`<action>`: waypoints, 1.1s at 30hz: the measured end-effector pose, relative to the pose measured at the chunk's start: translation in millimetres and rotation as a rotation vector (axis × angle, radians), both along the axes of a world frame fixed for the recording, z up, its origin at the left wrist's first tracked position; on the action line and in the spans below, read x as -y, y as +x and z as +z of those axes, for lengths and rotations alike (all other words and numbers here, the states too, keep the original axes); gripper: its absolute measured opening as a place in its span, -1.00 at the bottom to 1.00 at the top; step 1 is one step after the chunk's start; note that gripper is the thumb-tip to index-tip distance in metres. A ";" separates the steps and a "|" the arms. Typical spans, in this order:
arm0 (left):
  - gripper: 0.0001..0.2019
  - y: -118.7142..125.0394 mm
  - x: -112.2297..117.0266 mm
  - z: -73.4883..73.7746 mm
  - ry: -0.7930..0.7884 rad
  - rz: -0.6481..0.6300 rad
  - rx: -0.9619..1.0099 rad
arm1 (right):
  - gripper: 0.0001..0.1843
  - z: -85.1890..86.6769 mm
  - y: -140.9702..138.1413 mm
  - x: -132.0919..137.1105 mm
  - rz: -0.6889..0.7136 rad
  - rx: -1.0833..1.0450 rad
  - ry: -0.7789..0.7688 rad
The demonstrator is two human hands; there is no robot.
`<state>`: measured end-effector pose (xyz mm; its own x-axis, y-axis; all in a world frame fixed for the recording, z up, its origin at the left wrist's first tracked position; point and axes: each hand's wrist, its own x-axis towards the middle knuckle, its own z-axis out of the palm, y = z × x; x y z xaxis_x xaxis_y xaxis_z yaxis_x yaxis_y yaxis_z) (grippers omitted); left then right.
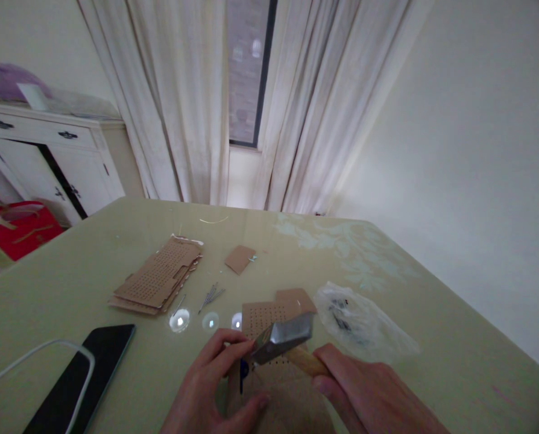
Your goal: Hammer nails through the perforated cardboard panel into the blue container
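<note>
My right hand (369, 389) is closed round the wooden handle of a hammer (282, 342), whose metal head hangs low over a perforated brown board (269, 316) on the table. My left hand (215, 386) pinches something small and dark blue (243, 369) just under the hammer head, fingers pressed together; I cannot make out what it is. A loose bunch of thin nails (210, 296) lies a little beyond the board.
A stack of perforated cardboard pieces (158, 277) lies at left centre, a small brown square (239, 258) further back. A crumpled clear plastic bag (364, 322) sits at right. A dark phone (82, 377) with a white cable lies at the near left. White cabinet and curtains stand behind the table (432, 361).
</note>
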<state>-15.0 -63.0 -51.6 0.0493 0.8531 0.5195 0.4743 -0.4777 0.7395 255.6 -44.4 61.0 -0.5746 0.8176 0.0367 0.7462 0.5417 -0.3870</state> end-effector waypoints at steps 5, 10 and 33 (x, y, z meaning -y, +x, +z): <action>-0.43 2.2 3.7 -9.2 -0.143 0.018 0.043 | -0.84 -15.4 -5.5 -1.5 0.090 0.147 0.018; -0.41 -1.1 1.8 -11.3 -0.133 -0.010 0.006 | -0.75 -11.6 0.5 -1.6 0.015 0.012 0.015; -0.54 -104.8 -49.6 -21.3 -0.296 0.585 -0.499 | -0.51 -82.4 29.1 -59.6 -0.330 -1.388 -0.874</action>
<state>-119.8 -13.4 -72.9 -0.2797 0.9107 0.3039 0.8922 0.1296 0.4326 284.7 15.3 -21.4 -0.3101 0.9362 -0.1656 -0.3674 -0.2786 -0.8873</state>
